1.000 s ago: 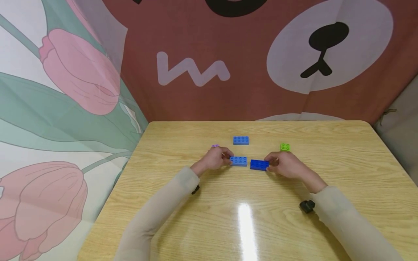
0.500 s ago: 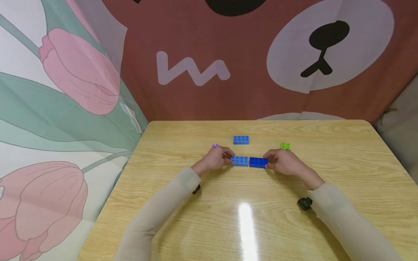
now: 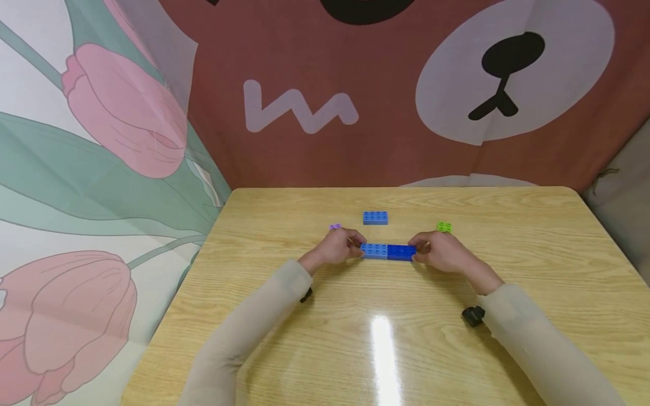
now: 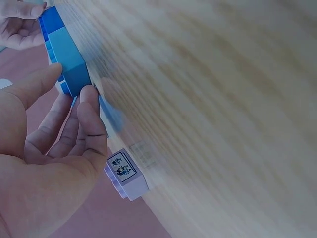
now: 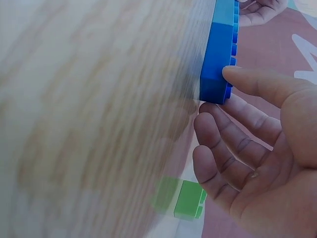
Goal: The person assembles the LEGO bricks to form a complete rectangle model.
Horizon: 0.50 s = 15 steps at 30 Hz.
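Two toy building bricks sit end to end on the wooden table, their short ends meeting: a light blue brick on the left and a dark blue brick on the right. My left hand pinches the outer end of the light blue one between thumb and fingers. At the opposite end, my right hand pinches the dark blue one, its thumb on the near side in the right wrist view. Studs point up on both bricks, and their long sides line up in a row.
Behind the pair lies another blue brick. A small green brick is just beyond my right hand, and a purple brick with a printed picture is beyond my left. A printed cloth hangs along the table's back edge.
The dark blue brick, held by my right hand, has moved left and slightly away from me, closing the gap. My left hand has shifted the light blue brick slightly right.
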{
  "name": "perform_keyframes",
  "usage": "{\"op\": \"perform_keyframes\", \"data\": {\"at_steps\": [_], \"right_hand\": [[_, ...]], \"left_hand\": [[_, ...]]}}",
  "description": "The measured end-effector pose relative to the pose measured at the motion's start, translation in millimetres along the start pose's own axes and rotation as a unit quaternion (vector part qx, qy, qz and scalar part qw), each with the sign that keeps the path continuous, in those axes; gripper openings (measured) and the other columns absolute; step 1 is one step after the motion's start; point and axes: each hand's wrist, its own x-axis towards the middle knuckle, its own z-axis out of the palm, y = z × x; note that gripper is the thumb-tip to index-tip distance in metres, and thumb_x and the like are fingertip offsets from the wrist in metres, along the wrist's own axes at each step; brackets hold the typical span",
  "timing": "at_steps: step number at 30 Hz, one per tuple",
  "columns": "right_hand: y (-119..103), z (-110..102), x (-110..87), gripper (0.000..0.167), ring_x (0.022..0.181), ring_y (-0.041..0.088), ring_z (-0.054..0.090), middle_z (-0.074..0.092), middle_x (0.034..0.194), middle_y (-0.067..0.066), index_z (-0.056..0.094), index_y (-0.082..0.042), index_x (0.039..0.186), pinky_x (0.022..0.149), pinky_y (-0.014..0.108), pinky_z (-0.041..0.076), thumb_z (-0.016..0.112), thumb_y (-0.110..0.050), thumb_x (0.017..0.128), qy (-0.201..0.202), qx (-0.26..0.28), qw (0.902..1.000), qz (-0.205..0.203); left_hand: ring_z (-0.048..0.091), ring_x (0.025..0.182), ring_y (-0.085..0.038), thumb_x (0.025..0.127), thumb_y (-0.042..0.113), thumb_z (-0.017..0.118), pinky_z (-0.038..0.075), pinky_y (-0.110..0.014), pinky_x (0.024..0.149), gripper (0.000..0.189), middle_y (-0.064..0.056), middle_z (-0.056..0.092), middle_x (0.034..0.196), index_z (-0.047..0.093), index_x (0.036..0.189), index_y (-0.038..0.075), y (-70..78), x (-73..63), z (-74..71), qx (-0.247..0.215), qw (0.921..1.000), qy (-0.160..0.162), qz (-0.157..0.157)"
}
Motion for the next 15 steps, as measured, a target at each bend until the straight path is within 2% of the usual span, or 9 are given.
{"op": "perform_keyframes", "data": {"at_steps": [15], "right_hand": [[-0.2,0.8,0.3,0.033,0.097,0.027,0.07,0.073,0.109,0.012,0.069,-0.007,0.121,0.078,0.041,0.058,0.072,-0.019,0.091,0.004,-0.008,0.9999,-0.008]], "left_hand": [[0.069,0.098,-0.018,0.092,0.017,0.073,0.056,-0.022,0.078,0.029,-0.007,0.071,0.113,0.068,0.12,0.01,0.3,-0.6,-1.1,-0.003,1.0,-0.004,-0.001]]}}
